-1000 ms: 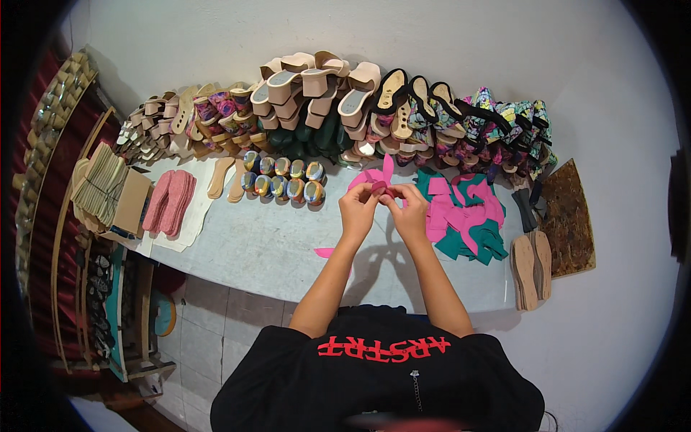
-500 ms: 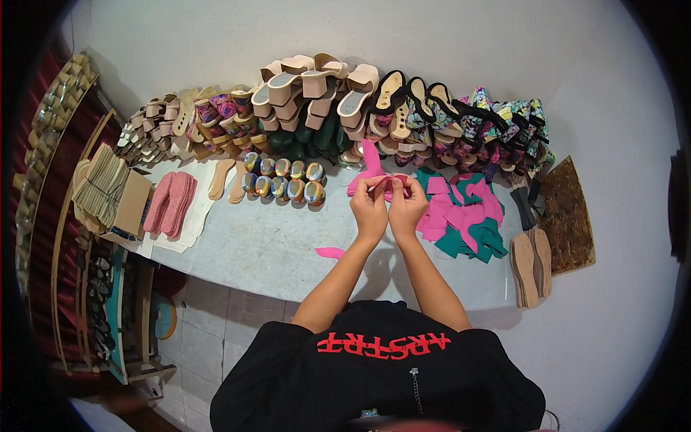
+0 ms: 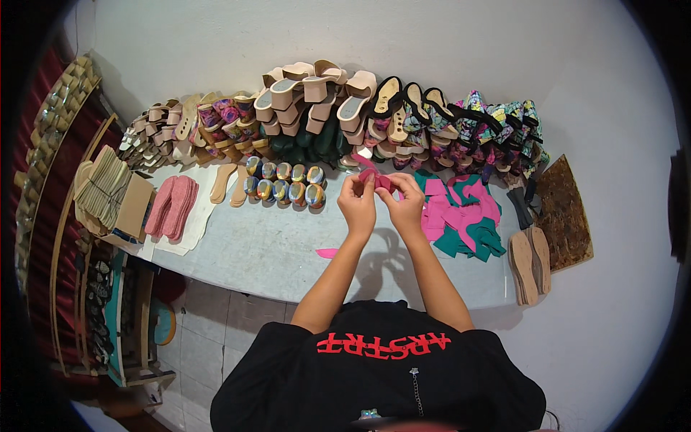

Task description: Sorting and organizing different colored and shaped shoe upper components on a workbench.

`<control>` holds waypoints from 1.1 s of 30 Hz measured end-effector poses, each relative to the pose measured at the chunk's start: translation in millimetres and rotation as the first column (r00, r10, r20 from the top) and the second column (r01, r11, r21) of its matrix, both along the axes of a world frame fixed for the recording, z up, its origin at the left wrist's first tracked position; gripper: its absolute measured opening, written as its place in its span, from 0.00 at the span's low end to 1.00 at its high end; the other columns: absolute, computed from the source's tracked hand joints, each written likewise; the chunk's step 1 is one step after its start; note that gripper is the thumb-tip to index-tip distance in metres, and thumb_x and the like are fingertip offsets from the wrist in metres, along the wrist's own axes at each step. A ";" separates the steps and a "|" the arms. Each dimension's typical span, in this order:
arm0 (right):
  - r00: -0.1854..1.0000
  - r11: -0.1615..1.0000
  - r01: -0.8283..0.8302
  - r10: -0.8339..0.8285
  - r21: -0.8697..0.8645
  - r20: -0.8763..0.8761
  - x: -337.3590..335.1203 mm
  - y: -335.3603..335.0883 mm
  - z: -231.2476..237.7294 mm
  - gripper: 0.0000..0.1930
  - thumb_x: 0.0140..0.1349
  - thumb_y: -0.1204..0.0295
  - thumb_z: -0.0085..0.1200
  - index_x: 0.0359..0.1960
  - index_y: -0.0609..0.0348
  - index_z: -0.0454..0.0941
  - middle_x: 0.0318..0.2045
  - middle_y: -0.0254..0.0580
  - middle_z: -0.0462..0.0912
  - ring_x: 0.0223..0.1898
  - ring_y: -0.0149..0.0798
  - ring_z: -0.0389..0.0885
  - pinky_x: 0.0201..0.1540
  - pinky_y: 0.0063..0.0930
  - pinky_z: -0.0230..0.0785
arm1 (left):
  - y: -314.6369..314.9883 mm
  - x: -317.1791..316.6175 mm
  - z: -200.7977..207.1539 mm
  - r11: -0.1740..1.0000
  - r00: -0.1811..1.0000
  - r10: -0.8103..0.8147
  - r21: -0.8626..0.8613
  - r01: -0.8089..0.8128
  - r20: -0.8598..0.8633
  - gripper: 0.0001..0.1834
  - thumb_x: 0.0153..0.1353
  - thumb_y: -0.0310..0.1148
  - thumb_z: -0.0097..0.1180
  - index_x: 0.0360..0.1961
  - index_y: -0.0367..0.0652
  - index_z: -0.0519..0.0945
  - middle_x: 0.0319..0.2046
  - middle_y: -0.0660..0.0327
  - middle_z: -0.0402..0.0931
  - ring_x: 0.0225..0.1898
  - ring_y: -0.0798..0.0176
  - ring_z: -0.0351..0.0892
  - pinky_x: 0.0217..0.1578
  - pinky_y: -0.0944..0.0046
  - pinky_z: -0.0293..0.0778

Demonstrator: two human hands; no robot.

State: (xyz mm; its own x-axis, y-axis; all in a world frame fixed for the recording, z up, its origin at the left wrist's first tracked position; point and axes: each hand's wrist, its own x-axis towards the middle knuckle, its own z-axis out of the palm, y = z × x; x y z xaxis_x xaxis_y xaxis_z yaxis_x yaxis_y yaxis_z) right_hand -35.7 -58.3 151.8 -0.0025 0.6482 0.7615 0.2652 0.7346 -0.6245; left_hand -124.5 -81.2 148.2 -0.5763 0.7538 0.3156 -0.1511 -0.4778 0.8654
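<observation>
Both of my hands hold one piece of pink cut material above the grey-topped table, near its middle. My left hand pinches it from the left between thumb and fingers. My right hand pinches it from the right, fingertips close to those of the left. The piece looks bent or folded, and a narrow end sticks up past my fingers. Just right of my right hand lie loose pink pieces mixed with green pieces. A small pink scrap lies on the table left of my forearms.
Heeled sandals are heaped along the back wall. Several multicoloured rounded pieces stand in two rows to the left. Beyond them are tan insoles, red soles and a cardboard box. Brown soles and a worn board sit at the right.
The pink piece, earlier stretched upward beyond my fingertips, is now bent or folded between my hands and looks darker. My wrists have moved slightly apart. The view has shifted a little.
</observation>
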 end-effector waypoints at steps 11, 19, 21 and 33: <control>0.994 0.964 0.109 -0.102 -0.243 0.044 -1.8 -13.7 -6.3 0.06 0.54 0.74 0.50 0.28 0.66 0.73 0.23 0.48 0.76 0.24 0.45 0.75 0.27 0.33 0.66 | -8.6 -1.5 -12.7 0.981 0.966 -0.153 -0.149 0.123 -0.207 0.09 0.55 0.30 0.54 0.32 0.34 0.79 0.23 0.65 0.74 0.25 0.76 0.70 0.26 0.75 0.66; 0.988 0.933 0.139 -0.155 -0.331 -0.022 -8.2 -22.8 -6.5 0.08 0.54 0.72 0.50 0.28 0.66 0.72 0.21 0.48 0.77 0.22 0.44 0.75 0.27 0.33 0.66 | -16.8 9.1 -10.0 0.973 0.827 0.134 -0.087 -0.216 -0.547 0.09 0.54 0.31 0.51 0.25 0.34 0.76 0.22 0.56 0.74 0.26 0.59 0.71 0.27 0.62 0.64; 0.977 0.918 0.205 -0.211 -0.340 0.017 -8.1 -23.8 -8.3 0.08 0.54 0.72 0.50 0.28 0.66 0.72 0.21 0.48 0.77 0.22 0.44 0.75 0.26 0.33 0.66 | -19.5 11.1 -9.4 0.959 0.773 0.168 -0.083 -0.273 -0.611 0.09 0.54 0.32 0.51 0.23 0.37 0.74 0.22 0.55 0.73 0.28 0.51 0.71 0.31 0.55 0.63; 0.953 0.883 0.301 -0.292 -0.360 0.081 -1.7 -26.7 -18.8 0.08 0.54 0.71 0.50 0.27 0.65 0.71 0.23 0.49 0.76 0.26 0.48 0.74 0.29 0.37 0.64 | -22.6 17.1 -14.1 0.937 0.605 0.148 -0.085 -0.339 -0.782 0.08 0.53 0.35 0.50 0.24 0.41 0.73 0.26 0.60 0.71 0.34 0.55 0.66 0.32 0.56 0.59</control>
State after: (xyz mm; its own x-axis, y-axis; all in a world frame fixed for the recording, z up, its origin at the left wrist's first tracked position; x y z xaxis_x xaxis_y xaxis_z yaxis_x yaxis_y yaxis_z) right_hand -37.4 -85.1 133.0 0.2178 0.8531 0.4742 0.4532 0.3419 -0.8232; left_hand -107.4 -103.8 134.0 -0.3767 0.7210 0.5816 0.6938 -0.1965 0.6929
